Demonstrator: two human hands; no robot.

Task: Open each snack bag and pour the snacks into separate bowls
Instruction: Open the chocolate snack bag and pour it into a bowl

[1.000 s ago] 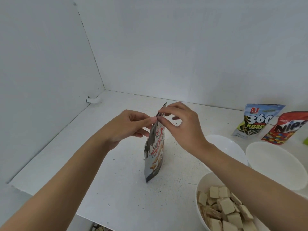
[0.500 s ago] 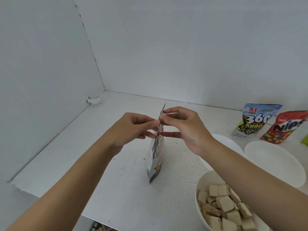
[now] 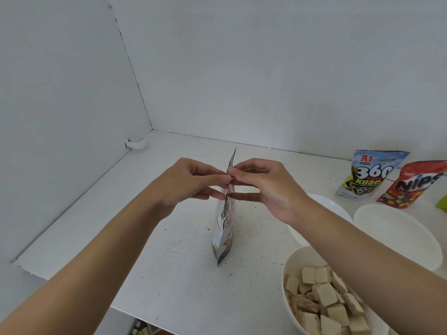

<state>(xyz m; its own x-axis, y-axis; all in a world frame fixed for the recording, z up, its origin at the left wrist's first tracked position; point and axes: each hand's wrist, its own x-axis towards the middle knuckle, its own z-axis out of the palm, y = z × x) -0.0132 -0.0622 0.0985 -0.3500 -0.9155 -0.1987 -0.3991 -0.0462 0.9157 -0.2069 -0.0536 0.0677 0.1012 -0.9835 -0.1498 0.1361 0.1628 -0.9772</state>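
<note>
Head view: snack bag [image 3: 223, 228] stood edge-on at mid-table, its top edge pinched between thumb and fingertips of left hand [image 3: 186, 184] and right hand [image 3: 263, 187].
A jerky or uneven pull could likely burst the seal and scatter snacks, or topple the bag off its narrow base on the table [image 3: 169, 274]. Its long axis ran upright, top corner pointing up and far. A wafer-filled bowl [image 3: 294, 259] and an empty bowl [image 3: 396, 240] sat to the right.

Soft, even light is filling the scene, only faint shadows are lying beside the snack bag [image 3: 223, 221], and the wall seam [image 3: 135, 78] up-left of it is bowing slightly.
</note>
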